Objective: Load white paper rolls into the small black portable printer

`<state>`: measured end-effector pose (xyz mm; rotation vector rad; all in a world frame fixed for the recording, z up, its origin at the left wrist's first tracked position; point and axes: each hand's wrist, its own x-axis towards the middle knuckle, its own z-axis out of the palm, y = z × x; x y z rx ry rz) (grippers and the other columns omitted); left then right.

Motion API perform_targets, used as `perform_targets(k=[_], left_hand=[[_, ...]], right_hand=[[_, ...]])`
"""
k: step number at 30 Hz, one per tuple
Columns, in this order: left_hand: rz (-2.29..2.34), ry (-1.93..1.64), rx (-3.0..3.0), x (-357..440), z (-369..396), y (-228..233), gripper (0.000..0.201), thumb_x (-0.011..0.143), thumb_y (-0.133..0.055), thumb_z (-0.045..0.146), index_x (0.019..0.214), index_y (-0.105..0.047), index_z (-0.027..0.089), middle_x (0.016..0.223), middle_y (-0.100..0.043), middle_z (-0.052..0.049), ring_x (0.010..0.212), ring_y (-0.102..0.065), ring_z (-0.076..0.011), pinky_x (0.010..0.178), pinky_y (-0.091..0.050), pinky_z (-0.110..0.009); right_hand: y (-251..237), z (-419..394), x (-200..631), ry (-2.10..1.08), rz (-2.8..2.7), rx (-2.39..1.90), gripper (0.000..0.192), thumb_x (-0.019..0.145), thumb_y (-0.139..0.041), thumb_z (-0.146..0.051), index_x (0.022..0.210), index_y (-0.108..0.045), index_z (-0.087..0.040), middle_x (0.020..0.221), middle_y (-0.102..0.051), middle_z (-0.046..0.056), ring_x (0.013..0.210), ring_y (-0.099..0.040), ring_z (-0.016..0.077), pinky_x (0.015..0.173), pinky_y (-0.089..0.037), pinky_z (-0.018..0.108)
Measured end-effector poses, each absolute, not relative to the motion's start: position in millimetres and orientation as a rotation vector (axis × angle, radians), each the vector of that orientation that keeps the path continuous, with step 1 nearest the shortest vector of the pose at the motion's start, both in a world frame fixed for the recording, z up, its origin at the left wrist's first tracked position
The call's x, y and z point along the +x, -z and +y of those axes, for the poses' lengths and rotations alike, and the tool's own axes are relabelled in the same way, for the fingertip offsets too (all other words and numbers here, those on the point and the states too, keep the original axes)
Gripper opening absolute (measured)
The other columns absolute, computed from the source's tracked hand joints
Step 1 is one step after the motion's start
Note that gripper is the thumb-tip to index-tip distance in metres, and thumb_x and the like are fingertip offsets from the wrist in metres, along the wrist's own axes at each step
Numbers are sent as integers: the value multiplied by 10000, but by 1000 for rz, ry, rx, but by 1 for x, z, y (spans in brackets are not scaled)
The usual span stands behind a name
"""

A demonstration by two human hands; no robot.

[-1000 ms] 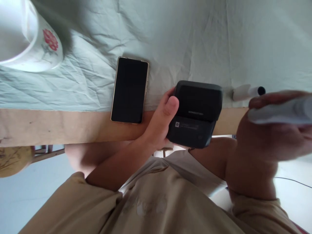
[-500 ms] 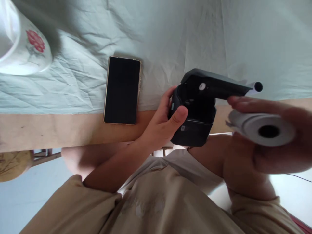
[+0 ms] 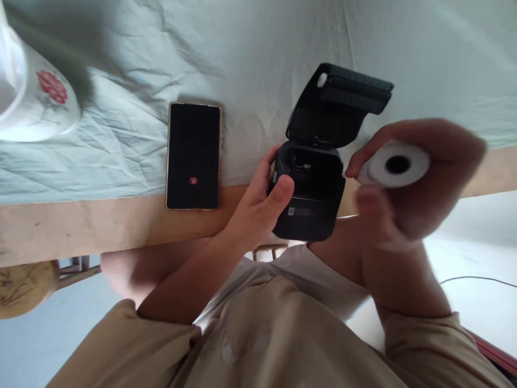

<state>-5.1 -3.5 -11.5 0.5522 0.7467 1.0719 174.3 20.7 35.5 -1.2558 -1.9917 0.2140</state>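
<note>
From my remote post, I observe the left hand (image 3: 260, 210) clasping the open printer (image 3: 309, 218) at the counter (image 3: 100, 218) edge, the right hand (image 3: 442, 167) gripping a paper roll (image 3: 375, 167) just right of it, hollow end facing the camera.

White cup (image 3: 42, 102) cut off by the left edge, right hand (image 3: 442, 178) blurred

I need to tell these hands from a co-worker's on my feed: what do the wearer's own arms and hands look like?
Both are bare: no glove shows on the left hand or right hand, though the right is blurred. The left sleeve and right sleeve are plain tan, loose and short, leaving the forearms uncovered.
</note>
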Motion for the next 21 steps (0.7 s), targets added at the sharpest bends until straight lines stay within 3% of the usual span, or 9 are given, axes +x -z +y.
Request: perform_targets(k=[2,5,8,11,15,21], left_hand=[[747,-1074,552,-5,-3,10,779,824,-750,696,1437,-497,286,1458,-616,-78,1321,-628,-254,1098,-527,-372],[730,-1059,570,-6,-2,10,823,819,-758,695,1466,-457,285,1503,-584,-88,1381,-590,-271,1172,-480,-414],[734,-1048,572,-6,-2,11,896,799,-769,708,1505,-417,284,1559,-537,-98,1451,-531,-289,1237,-417,-447],[729,-1048,589,-6,-2,13,943,785,-768,727,1518,-382,275,1566,-526,-115,1460,-522,-304,1229,-429,-456],[711,-1069,603,-7,-3,14,861,783,-782,710,1460,-430,311,1534,-557,-91,1464,-524,-316,1220,-440,-457],[745,-1030,554,-8,-2,13,876,731,-816,722,1432,-453,341,1530,-569,-70,1479,-513,-317,1238,-424,-448]], right_hand=[[-42,18,171,-133,-2031,-1177,239,910,-615,-372,1129,-615,-277,883,-586,52,999,-641,215,864,-595,409],[-46,16,170,-80,-2104,-1151,418,898,-620,-195,1307,-596,-280,883,-615,50,1014,-622,219,807,-590,383],[-41,16,171,-165,-2100,-1137,558,885,-666,-172,1420,-549,-278,1069,-659,76,1031,-668,227,824,-624,403],[-35,18,170,-229,-2012,-1217,460,852,-744,-199,1276,-586,-287,1121,-685,58,1004,-723,239,833,-637,425],[-36,23,167,-102,-2053,-1180,289,824,-828,-242,955,-572,-218,965,-737,19,879,-738,167,729,-597,299],[-41,26,167,-168,-2120,-1119,176,866,-775,-202,940,-615,-208,996,-756,17,903,-748,135,752,-595,251]])
